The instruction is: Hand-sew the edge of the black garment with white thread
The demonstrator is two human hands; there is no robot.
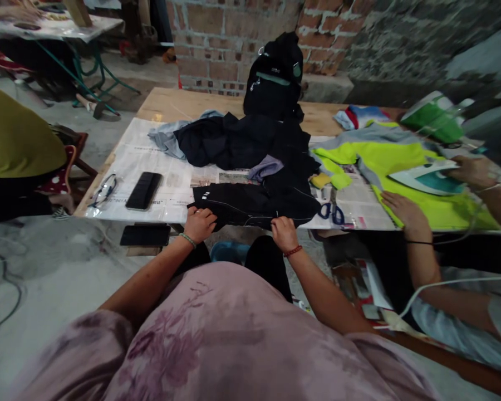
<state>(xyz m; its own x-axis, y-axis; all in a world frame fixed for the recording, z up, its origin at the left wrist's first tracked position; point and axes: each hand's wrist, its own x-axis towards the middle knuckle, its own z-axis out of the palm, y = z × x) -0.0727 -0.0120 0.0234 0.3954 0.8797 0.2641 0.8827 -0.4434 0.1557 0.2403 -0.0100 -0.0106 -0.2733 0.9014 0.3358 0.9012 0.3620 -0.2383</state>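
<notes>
A black garment lies along the table's front edge, with thin pale lines across it and a small white mark near its left end. My left hand is closed on its lower left corner. Farther right, my right hand pinches the front edge of the same cloth. Behind, the dark fabric continues into a crumpled heap, and I cannot tell where one piece ends. A small mauve piece of cloth rests on the heap.
Left on the newspaper-covered table lie a phone and glasses. Dark-handled scissors lie right of the garment. A co-worker's hand holds an iron on a yellow-green garment. A black backpack stands behind.
</notes>
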